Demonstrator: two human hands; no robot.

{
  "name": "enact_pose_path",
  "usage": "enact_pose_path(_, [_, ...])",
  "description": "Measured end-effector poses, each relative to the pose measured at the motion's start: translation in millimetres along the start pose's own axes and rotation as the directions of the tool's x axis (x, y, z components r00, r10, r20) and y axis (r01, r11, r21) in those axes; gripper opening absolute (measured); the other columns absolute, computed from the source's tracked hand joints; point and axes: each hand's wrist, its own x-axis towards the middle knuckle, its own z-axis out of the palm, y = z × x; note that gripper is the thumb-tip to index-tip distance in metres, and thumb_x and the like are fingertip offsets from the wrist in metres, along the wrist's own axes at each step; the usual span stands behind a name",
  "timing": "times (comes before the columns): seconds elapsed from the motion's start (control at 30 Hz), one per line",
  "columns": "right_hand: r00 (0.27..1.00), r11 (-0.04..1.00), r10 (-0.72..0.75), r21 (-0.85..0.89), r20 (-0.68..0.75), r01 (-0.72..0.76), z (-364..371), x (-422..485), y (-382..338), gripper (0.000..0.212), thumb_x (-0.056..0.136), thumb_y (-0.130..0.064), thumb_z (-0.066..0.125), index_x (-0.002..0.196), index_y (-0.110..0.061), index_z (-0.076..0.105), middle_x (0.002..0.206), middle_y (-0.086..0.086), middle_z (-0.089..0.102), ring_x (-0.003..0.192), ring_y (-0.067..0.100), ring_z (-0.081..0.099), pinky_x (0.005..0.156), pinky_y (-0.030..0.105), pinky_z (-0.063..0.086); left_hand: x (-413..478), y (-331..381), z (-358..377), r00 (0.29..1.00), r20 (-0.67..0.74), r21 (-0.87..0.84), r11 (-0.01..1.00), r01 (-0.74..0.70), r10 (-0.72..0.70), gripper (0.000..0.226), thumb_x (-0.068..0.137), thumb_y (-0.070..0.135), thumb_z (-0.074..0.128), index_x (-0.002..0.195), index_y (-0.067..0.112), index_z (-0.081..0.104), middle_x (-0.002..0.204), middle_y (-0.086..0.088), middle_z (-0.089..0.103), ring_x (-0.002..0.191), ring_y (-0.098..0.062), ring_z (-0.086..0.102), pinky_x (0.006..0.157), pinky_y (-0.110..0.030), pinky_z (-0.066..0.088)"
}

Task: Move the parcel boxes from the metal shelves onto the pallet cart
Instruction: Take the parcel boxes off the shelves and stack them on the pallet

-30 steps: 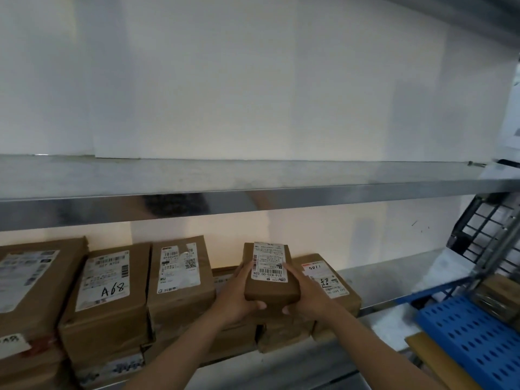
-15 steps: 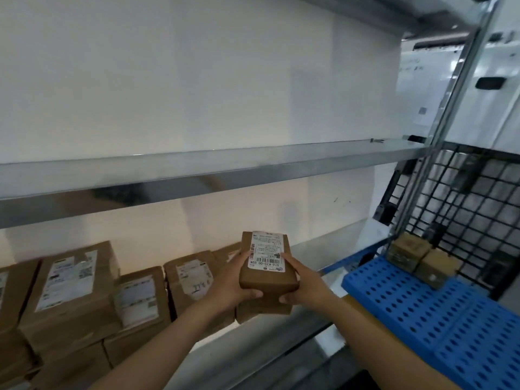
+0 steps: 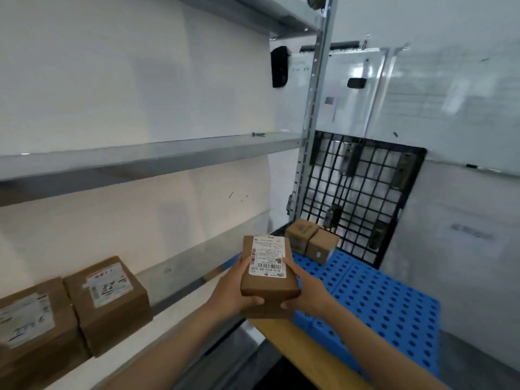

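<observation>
I have the parcel box (image 3: 268, 274) gripped between both hands: my left hand (image 3: 233, 294) wraps its side away from the pallet cart (image 3: 380, 305), and my right hand (image 3: 306, 291) wraps the side nearer it. My fingers (image 3: 292, 267) curl round the edges and both thumbs press on the near face, label up.

A second ago this box was just above the stack on the metal shelf (image 3: 197, 263), and the cart showed only at the edge of my view. Now I have turned toward the cart. The box is off the shelf and in the air, over the cart's near corner where the blue deck meets the yellow board (image 3: 304, 342). It touches neither yet.

So the pick is done and the carry is about half made; what remains for this box is the set-down. Two small boxes (image 3: 309, 240) already stand at the cart's far end, against its black wire panel (image 3: 363, 198), touching each other. I judge the open deck on the near side of them the natural spot, close beside them so the row stays tight.

Well away from the cart, at least two labelled boxes (image 3: 109, 302) sit on the shelf, so more trips are left.
</observation>
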Motion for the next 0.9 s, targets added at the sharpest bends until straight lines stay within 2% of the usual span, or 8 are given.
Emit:
enact_pose_path(0.1, [0.996,0.996,0.081,0.03,-0.036,-0.08,-24.4,-13.9,41.0,0.1,0.073,-0.012,0.074,0.146,-0.032,0.009,0.148,0.003,0.03,0.132,0.023,0.036,0.104,0.033,0.039,24.4,16.0,40.8,0.997,0.082,0.034,0.999,-0.003,0.001,0.102,0.067,0.033,0.081,0.146,0.028,0.017,0.148,0.006,0.033,0.134,-0.015,0.037,0.109,-0.036,0.037])
enact_pose_path(0.2, [0.986,0.989,0.145,0.044,-0.083,-0.142,-46.5,-23.8,73.4,0.099,0.073,-0.013,0.075,0.146,-0.033,0.01,0.146,0.003,0.032,0.13,0.022,0.038,0.101,0.031,0.041,48.2,31.9,72.5,0.988,0.157,0.093,0.995,-0.018,0.003,0.103,0.07,0.032,0.079,0.148,0.029,0.011,0.153,0.003,0.024,0.137,-0.018,0.03,0.112,-0.043,0.033])
enact_pose_path(0.4, [0.954,0.968,0.252,0.062,-0.163,-0.245,-69.2,-23.2,120.5,0.098,0.073,-0.013,0.073,0.145,-0.033,0.009,0.147,0.003,0.03,0.129,0.02,0.039,0.101,0.029,0.041,98.4,44.9,119.0,0.955,0.288,0.095,0.99,-0.105,0.074,0.097,0.073,0.023,0.077,0.148,0.024,0.014,0.15,0.005,0.025,0.135,-0.015,0.03,0.111,-0.033,0.032])
enact_pose_path(0.5, [0.933,0.949,0.315,0.086,-0.174,-0.304,-77.2,-10.6,141.9,0.098,0.074,-0.012,0.073,0.145,-0.033,0.009,0.147,0.004,0.029,0.13,0.021,0.037,0.103,0.03,0.04,132.1,40.2,137.1,0.929,0.358,0.085,0.988,-0.132,0.093,0.098,0.071,0.025,0.078,0.147,0.024,0.015,0.152,0.003,0.024,0.134,-0.015,0.032,0.11,-0.033,0.035])
enact_pose_path(0.8, [0.826,0.865,0.502,0.153,-0.256,-0.478,-98.4,76.8,205.7,0.098,0.074,-0.007,0.07,0.145,-0.033,0.007,0.146,0.004,0.033,0.121,0.02,0.049,0.098,0.029,0.045,270.3,13.3,187.2,0.829,0.542,0.084,0.972,-0.218,0.138,0.1,0.07,0.028,0.079,0.147,0.026,0.015,0.152,0.005,0.021,0.139,-0.018,0.023,0.115,-0.038,0.026])
enact_pose_path(0.9, [0.782,0.832,0.555,0.193,-0.283,-0.52,-98.9,109.3,220.0,0.1,0.073,-0.007,0.071,0.144,-0.033,0.006,0.146,0.004,0.032,0.123,0.02,0.046,0.099,0.029,0.044,311.3,1.8,194.7,0.804,0.572,0.111,0.956,-0.272,0.163,0.1,0.069,0.03,0.079,0.146,0.026,0.015,0.15,0.007,0.023,0.137,-0.02,0.023,0.115,-0.038,0.025])
